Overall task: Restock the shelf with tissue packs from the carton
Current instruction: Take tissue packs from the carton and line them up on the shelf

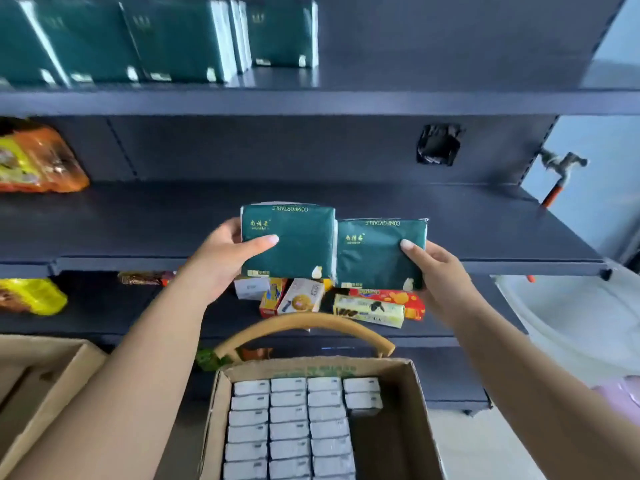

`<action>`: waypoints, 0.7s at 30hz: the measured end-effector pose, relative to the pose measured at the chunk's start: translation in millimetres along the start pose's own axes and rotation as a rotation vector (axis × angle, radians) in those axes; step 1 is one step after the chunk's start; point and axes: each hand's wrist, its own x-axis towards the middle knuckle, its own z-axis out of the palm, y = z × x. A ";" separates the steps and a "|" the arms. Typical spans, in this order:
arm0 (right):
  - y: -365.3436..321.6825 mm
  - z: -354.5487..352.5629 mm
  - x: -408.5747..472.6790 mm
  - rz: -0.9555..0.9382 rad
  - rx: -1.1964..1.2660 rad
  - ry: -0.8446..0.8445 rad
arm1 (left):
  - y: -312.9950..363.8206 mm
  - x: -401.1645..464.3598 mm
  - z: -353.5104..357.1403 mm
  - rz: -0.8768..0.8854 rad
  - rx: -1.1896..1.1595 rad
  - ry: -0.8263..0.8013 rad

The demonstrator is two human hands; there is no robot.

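My left hand grips a dark green tissue pack, thumb across its front. My right hand grips a second green tissue pack the same way. Both packs are held side by side, upright, in the air just in front of the middle shelf. Below them the open carton holds several rows of white-ended tissue packs, with a gap at its right side. Several green packs stand in a row on the top shelf.
Orange and yellow snack bags lie at the left of the middle shelf. Snack boxes sit on the lower shelf behind a tan curved handle. Another carton stands at the left. A tap sticks out at the right.
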 end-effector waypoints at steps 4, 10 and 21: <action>-50.2 6.5 8.5 -0.134 -0.059 -0.009 | 52.4 2.3 0.8 0.164 -0.011 0.021; -102.6 18.4 21.7 -0.250 -0.148 -0.067 | 96.0 6.9 -3.1 0.309 -0.002 0.087; -181.6 69.6 81.2 -0.478 -0.147 -0.006 | 126.5 27.7 -42.3 0.403 -0.034 0.216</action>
